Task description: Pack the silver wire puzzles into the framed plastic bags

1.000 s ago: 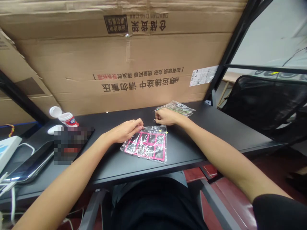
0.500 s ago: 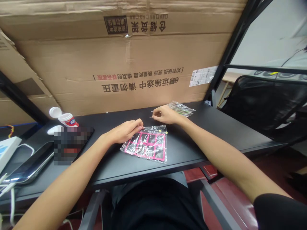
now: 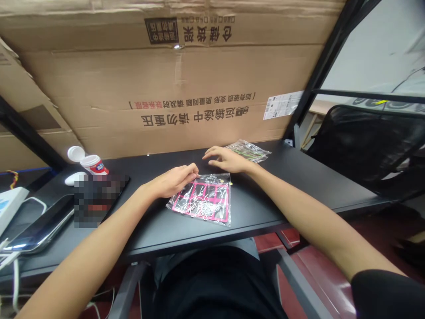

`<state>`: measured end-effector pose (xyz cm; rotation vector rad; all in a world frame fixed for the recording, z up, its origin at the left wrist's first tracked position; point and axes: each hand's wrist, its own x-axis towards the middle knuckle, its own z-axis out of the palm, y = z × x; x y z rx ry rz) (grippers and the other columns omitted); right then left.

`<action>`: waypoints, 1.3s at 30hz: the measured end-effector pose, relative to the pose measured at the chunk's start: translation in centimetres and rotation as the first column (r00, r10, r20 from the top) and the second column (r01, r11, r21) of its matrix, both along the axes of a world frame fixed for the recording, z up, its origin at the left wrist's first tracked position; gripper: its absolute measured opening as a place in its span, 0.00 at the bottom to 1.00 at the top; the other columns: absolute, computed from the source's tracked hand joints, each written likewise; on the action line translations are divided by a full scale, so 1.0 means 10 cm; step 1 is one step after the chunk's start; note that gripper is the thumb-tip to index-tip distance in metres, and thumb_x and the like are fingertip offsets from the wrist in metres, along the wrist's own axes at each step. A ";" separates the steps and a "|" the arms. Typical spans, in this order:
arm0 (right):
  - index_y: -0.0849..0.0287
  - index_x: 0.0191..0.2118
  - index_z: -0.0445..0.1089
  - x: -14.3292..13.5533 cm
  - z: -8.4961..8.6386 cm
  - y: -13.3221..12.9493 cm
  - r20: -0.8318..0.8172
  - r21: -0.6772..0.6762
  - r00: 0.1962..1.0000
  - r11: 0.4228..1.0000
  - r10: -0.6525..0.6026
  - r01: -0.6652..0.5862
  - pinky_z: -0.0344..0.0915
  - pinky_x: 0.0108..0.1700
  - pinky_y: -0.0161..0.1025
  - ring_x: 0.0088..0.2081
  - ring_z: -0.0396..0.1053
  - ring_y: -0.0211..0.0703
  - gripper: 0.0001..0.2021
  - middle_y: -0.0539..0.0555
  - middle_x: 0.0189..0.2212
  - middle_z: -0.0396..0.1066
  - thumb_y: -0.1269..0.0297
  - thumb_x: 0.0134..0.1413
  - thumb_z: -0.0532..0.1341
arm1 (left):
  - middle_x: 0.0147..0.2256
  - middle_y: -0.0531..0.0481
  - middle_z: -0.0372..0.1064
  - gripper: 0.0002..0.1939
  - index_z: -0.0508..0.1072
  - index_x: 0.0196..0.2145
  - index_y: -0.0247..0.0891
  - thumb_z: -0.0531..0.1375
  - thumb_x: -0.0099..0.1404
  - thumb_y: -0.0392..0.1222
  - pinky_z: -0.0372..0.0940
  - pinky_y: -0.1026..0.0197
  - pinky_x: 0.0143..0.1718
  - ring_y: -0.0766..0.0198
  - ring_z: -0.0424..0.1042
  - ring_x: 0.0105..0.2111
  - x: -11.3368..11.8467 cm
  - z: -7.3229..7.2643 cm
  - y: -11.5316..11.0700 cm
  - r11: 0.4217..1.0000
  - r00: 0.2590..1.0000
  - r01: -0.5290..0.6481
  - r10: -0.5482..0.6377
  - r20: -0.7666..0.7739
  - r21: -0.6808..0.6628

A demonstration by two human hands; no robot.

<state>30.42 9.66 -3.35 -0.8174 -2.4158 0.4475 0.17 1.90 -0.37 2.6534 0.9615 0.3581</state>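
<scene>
A clear plastic bag (image 3: 221, 178) lies flat near the desk's front edge. Inside it are a pink grid-shaped frame (image 3: 227, 206) and a tangle of white curled loops or hooks (image 3: 197, 208). My left hand (image 3: 175, 180) pinches the bag's upper left corner between thumb and fingers. Farther back, my right hand (image 3: 227, 159) hovers just over the desk with thumb and fingers apart and nothing visible between them. Partly behind its wrist is a second clear bag (image 3: 257, 152) with a green frame in it.
The black desk (image 3: 318, 184) meets a cardboard sheet (image 3: 186, 79) at the back. On the left are an open white-and-red tub (image 3: 94, 165), a white mouse-like object (image 3: 75, 178), a phone (image 3: 43, 223) with cables, and a white box (image 3: 11, 208). A black chair (image 3: 368, 141) stands at right.
My right hand has spread its fingers and shifted slightly left; the small shiny bits seen at its fingertips no longer show. My left hand stays on the bag's corner.
</scene>
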 end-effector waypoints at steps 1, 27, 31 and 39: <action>0.62 0.67 0.75 0.04 -0.08 0.07 0.039 0.072 0.994 0.992 -0.102 0.099 0.62 0.74 0.57 0.70 0.67 0.59 0.23 0.68 0.70 0.68 0.61 0.73 0.61 | 0.46 0.46 0.78 0.17 0.69 0.54 0.46 0.46 0.85 0.54 0.65 0.55 0.44 0.55 0.76 0.42 0.00 0.00 0.00 1.000 1.000 -0.003 0.003 0.002 -0.001; 0.59 0.44 0.84 -0.14 0.12 -0.17 -0.220 -0.211 0.974 0.977 -0.054 0.007 0.78 0.47 0.40 0.41 0.83 0.48 0.13 0.56 0.40 0.86 0.55 0.60 0.74 | 0.45 0.47 0.77 0.16 0.70 0.54 0.46 0.47 0.85 0.53 0.65 0.55 0.43 0.55 0.76 0.41 -0.01 0.01 -0.01 1.000 1.000 0.012 -0.012 0.012 0.027; 0.57 0.48 0.86 -0.21 0.26 -0.35 -0.140 -0.358 0.962 0.894 0.236 -0.271 0.77 0.55 0.44 0.49 0.83 0.52 0.18 0.55 0.46 0.87 0.49 0.64 0.71 | 0.39 0.49 0.75 0.16 0.70 0.50 0.45 0.47 0.85 0.52 0.63 0.56 0.39 0.57 0.73 0.35 0.00 0.03 -0.03 0.999 1.000 0.012 -0.012 0.005 0.034; 0.56 0.65 0.77 -0.09 0.25 -0.26 -0.098 -0.363 0.994 0.932 -0.051 0.012 0.74 0.63 0.52 0.57 0.80 0.56 0.32 0.61 0.60 0.80 0.42 0.63 0.72 | 0.42 0.47 0.74 0.14 0.69 0.49 0.45 0.47 0.85 0.50 0.69 0.51 0.46 0.54 0.75 0.42 -0.03 -0.05 0.05 0.965 0.987 -0.123 0.095 0.127 0.230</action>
